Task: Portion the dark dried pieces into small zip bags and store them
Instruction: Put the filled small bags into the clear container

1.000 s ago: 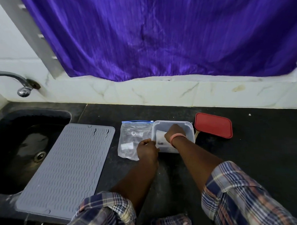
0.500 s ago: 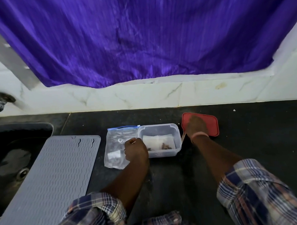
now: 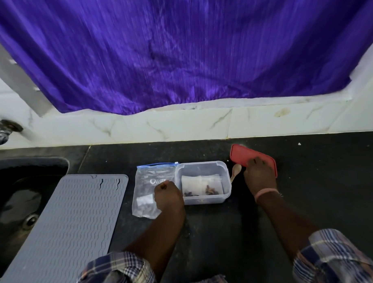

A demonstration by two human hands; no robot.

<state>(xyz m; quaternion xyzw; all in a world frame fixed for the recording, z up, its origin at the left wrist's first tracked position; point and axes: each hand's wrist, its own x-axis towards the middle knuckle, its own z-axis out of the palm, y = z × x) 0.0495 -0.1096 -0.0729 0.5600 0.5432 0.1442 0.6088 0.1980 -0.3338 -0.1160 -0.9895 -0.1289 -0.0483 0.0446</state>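
Dark dried pieces (image 3: 210, 190) lie in small bags inside our clear tub (image 3: 225, 178). Our right hand (image 3: 259, 174) grips the red lid (image 3: 241, 153); our left hand (image 3: 168, 193), fingers curled, rests on the zip bag (image 3: 149, 178).

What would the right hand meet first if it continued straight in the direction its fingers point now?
The right hand already lies on the red lid, fingers pointing toward the wall. Beyond the lid's far edge only bare black counter shows, then probably the white marble backsplash.

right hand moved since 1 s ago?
Yes. The right hand left the clear container and went right, onto the red lid.
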